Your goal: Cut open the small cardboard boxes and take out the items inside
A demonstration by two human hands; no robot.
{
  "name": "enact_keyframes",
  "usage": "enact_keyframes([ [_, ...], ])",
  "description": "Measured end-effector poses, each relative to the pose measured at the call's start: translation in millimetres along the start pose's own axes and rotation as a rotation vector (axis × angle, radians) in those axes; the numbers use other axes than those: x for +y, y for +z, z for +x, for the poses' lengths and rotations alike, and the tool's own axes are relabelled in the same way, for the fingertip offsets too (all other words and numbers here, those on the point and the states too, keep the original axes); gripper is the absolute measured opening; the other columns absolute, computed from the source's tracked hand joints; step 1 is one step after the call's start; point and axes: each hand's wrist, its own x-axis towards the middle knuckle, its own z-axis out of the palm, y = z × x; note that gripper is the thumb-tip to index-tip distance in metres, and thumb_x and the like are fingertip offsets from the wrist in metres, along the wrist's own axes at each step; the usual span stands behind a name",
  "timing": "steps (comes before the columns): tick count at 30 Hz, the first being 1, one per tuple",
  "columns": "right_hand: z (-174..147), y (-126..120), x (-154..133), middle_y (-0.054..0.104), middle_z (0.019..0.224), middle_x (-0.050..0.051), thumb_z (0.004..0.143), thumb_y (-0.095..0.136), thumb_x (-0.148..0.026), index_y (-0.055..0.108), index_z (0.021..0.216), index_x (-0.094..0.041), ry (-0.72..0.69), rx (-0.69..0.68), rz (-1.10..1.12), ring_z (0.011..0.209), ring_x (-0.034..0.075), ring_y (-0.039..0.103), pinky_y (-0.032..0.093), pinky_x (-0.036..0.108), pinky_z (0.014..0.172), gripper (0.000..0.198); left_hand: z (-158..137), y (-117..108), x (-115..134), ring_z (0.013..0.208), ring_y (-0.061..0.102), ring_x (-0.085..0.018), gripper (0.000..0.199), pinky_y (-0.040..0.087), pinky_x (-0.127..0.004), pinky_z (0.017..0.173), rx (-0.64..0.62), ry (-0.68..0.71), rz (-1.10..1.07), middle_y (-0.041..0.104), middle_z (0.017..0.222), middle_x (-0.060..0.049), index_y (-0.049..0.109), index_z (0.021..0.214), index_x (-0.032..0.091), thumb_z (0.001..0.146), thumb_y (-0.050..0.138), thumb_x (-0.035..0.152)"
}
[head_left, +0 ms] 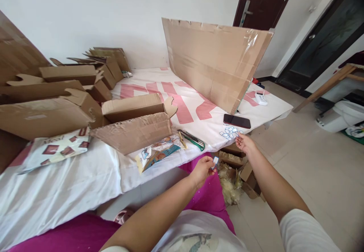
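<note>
Over my lap, my left hand pinches a small white label with a blue edge between thumb and fingers. At the table's front edge, my right hand is closed at the fingertips on another such label, beside a loose pile of them. Just behind the pile lies a black phone. Left of the pile, a box cutter with a green handle rests near a blue and cream snack packet.
A large cardboard sheet stands upright on the cloth-covered table. Opened cardboard boxes and a white printed bag occupy the left side. A white device sits near the right end. Boxes and plastic scraps lie below.
</note>
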Motion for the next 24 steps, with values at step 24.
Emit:
enact_keyframes([
  [24,-27.5,28.4,0.7,0.053,0.050,-0.007,0.042,0.087,-0.042,0.051,0.064,-0.020,-0.378,-0.198,0.086,0.048,0.007,0.049,0.036,0.019,0.043,0.047,11.0,14.9,30.9,0.051,0.057,-0.008,0.017,0.042,-0.016,0.047,0.007,0.016,-0.095,0.060,0.062,-0.001,0.052,0.072,0.015,0.068,0.068,0.013],
])
